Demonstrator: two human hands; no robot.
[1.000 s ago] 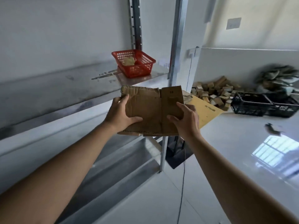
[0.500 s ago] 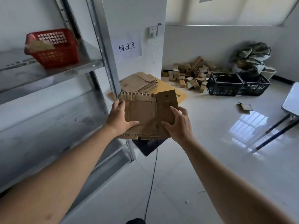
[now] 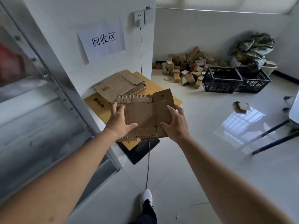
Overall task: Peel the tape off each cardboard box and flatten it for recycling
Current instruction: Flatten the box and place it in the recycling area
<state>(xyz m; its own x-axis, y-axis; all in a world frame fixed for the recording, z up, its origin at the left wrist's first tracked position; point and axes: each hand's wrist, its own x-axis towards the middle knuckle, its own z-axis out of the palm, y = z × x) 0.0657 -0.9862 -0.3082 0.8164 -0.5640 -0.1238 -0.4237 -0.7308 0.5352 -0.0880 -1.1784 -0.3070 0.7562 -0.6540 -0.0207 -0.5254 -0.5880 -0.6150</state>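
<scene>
Above the pale floor (image 3: 210,159), a flattened cardboard box (image 3: 144,115) is held out level between both hands. The left hand (image 3: 120,122) grips its left edge, thumb on top, the other fingers hidden beneath. The right hand (image 3: 177,122) clasps the right edge likewise. Beyond it, a stack of flattened cardboard (image 3: 119,85) lies on a yellow sheet (image 3: 95,102), partly covered. At far left, a red blur (image 3: 9,62) on the metal shelving (image 3: 48,65) is unreadable.

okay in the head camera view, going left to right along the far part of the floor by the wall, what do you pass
Stack of flattened cardboard on the yellow sheet → pile of small boxes → black crates → scrap of cardboard on the floor. The bundle of bags behind the crates overlaps them, so it is left out.
</scene>
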